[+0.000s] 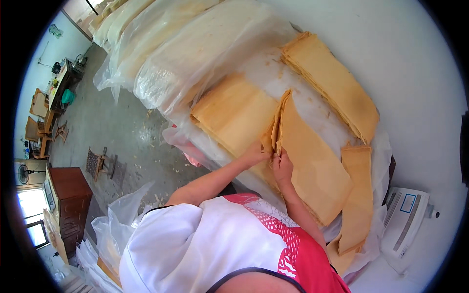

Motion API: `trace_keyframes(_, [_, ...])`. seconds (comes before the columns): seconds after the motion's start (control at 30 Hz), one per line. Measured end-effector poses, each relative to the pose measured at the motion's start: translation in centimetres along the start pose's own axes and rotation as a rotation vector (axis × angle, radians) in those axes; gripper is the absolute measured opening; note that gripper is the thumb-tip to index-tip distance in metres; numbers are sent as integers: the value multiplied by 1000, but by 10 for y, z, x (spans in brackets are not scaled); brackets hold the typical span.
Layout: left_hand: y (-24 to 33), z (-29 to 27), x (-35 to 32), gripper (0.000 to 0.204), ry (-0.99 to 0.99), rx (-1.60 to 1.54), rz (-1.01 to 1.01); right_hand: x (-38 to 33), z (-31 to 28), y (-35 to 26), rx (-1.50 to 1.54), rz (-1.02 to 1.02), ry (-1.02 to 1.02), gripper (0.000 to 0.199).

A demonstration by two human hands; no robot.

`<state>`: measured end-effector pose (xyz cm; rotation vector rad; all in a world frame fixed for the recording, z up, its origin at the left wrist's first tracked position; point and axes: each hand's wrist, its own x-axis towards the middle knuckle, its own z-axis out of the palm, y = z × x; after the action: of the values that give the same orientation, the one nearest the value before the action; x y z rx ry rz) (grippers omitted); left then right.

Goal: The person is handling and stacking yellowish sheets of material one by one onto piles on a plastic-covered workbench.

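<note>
A stack of thin, stiff, tan-yellow sheets [312, 156] lies in front of me, its near-left edge raised and fanned apart in folds. My left hand [256, 153] is closed on the edge of a fold, its fingertips partly hidden. Just right of it, my right hand [283, 168] pinches the upturned edge of the same stack, thumb pointing up. The two hands almost touch. Under and left of them spreads another stack of tan sheets [234, 107], lying flat. What the sheets are made of I cannot tell.
A thick stack [332, 85] lies along the wall, and narrower sheets [355, 195] lie at the right. Plastic-covered piles [205, 44] fill the far side. A white appliance [405, 222] stands right. On the floor left are a folding stool [96, 163] and a brown cabinet [71, 200].
</note>
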<state>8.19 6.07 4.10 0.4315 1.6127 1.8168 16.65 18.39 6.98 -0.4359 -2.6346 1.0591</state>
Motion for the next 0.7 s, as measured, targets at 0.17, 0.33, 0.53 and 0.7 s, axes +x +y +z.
trace_keyframes(0.17, [7,8,1,36,55,-110,114,3,-8,-1,20,87,-75,36])
trace_keyframes(0.33, [15,18,4,24,195,-62,32,6,-9,-9,69,-92,20,35])
trace_keyframes(0.53, [4,14,-6,14,278,248,-171,12,-19,16,-115,175,-109,36])
trace_keyframes(0.7, [-31,-2,-25,13,519,-354,-236,0,-93,18,807,541,161,18])
